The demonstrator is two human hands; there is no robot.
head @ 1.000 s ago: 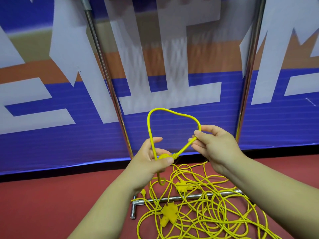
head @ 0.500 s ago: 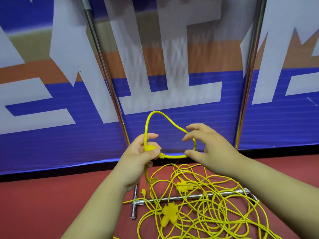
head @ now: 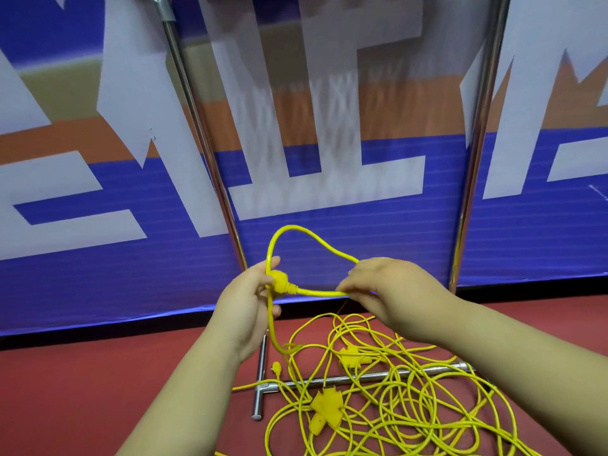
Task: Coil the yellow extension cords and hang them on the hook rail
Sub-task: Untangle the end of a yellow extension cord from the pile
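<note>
**Hands on first loop: right hand lowered, loop drawn flatter**

Left hand (head: 245, 307) is closed round the plug (head: 279, 280) of one yellow extension cord (head: 316, 292), with the same cord also passing down through the fist towards the floor. Right hand (head: 394, 291) pinches the cord a short run from the plug. The hands are held apart at about the same height, joined by that now level run.

Change noted over the last second: the right hand has been brought down from a higher grip, so the stretch from the plug, previously slanting upward, lies horizontal. The loop (head: 296, 229) above the hands has been pulled lower and narrower. The plug has been shifted from under the thumb to the top of the left fist.

Judgement: only the first turn of a coil is being formed and nothing is ready for hanging.

Most of the cord remains in a tangled heap (head: 411, 422) on the red floor (head: 82, 390), with a yellow socket block (head: 325, 409) in it, draped over the base bar (head: 378, 376) of a metal stand. Two uprights (head: 197, 133) rise against a blue banner (head: 526, 225). No hook rail is in view.
</note>
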